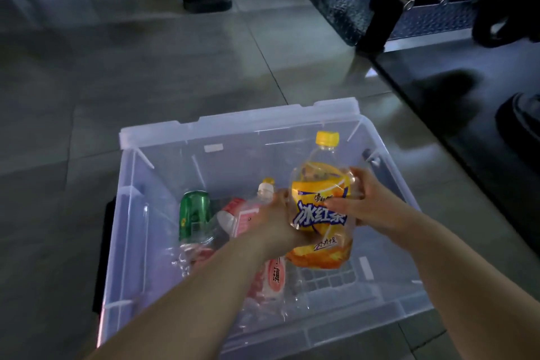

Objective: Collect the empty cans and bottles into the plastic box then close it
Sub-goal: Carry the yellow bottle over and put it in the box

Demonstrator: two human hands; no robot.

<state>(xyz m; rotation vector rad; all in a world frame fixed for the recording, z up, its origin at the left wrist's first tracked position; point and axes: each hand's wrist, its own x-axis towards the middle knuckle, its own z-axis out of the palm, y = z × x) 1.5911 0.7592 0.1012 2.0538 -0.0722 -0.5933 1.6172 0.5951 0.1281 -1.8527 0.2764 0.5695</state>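
A clear plastic box (163,155) stands open on the tiled floor in front of me. Above its right half I hold a large empty bottle (320,207) with a yellow cap and orange label, cap pointing away. My left hand (274,222) grips its left side and my right hand (365,199) grips its right side. Inside the box lie a green can (194,213), a pink-labelled bottle (248,216) with a pale yellow cap, and crumpled clear bottles (193,257). My left forearm hides part of them.
A black latch (102,254) shows on the box's left side. A black machine base (207,0) stands far ahead. Dark metal equipment (423,9) and a glossy black surface (467,102) fill the right. Grey floor tiles (117,67) spread to the left.
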